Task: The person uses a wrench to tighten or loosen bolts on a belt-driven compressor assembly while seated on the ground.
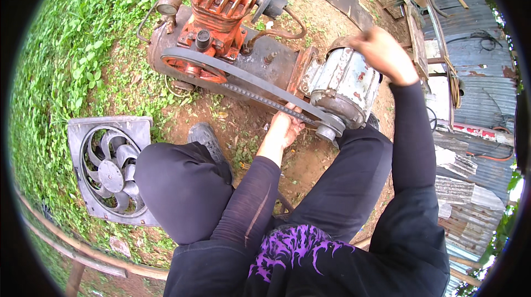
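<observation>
Lying on grass (41, 147) at far left: grey fan (110, 176) in squarish frame. Next, orange compressor pump (224, 12); its wheel (191, 69) carries a ribbed belt (255, 79) running rightward to the motor pulley (330, 125). Left hand (286, 126): fingers curled round the belt's lower run. Grey motor (340, 81) follows. Right hand (385, 55): partly curled, blurred, at motor's far end; grip cannot be determined.

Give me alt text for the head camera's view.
A bare left hand touches the drive belt between an orange compressor pump and a weathered grey motor, the right hand by the motor. A framed fan lies on grass at left.
</observation>
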A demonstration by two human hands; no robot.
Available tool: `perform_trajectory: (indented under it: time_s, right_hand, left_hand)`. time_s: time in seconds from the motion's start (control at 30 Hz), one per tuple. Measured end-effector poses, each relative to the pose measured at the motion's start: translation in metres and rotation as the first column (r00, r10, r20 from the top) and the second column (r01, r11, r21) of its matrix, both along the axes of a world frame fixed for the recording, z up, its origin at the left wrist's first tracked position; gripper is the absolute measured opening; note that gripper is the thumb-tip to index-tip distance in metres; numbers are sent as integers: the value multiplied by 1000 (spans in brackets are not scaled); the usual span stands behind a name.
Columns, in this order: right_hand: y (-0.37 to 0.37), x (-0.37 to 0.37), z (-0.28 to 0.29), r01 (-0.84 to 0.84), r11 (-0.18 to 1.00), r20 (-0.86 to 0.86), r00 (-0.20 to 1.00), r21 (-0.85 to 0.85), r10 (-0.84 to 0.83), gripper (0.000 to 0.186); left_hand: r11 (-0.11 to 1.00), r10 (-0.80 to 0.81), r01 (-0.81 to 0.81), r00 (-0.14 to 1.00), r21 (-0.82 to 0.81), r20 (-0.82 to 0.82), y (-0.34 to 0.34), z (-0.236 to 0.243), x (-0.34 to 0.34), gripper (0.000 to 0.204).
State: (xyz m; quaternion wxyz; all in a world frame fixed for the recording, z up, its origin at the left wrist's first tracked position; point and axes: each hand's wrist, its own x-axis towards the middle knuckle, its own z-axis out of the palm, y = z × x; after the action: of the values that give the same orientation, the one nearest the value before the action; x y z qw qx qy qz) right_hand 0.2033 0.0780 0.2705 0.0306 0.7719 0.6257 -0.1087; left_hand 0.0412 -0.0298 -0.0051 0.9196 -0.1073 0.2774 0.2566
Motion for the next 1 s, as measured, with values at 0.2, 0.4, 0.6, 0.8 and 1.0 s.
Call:
perform_trajectory:
  time_s: [0.2, 0.4, 0.6, 0.8, 1.0]
  right_hand:
    - [-81, 87, 1, 550, 796, -380, 813, 255, -440, 34]
    - [-92, 131, -71, 883, 449, -780, 184, -136, -598, 35]
    - [-91, 125, -103, 704, 612, -932, -237, -360, -275, 53]
    - [-79, 130, -105, 714, 614, -940, -291, -337, -178, 50]
    - [-73, 128, -103, 735, 607, -952, -263, -301, -154, 41]
  left_hand:
    - [999, 31, -32, 999, 34, 42, 4, 7, 0, 6]
    - [997, -30, 30, 1000, 71, 2, 11, 16, -5, 7]
    - [986, -106, 114, 992, 121, -68, 17, 25, -21, 16]
    - [983, -119, 122, 993, 141, -29, 23, 29, -22, 26]
    - [986, -124, 122, 992, 110, 16, 21, 30, -19, 26]
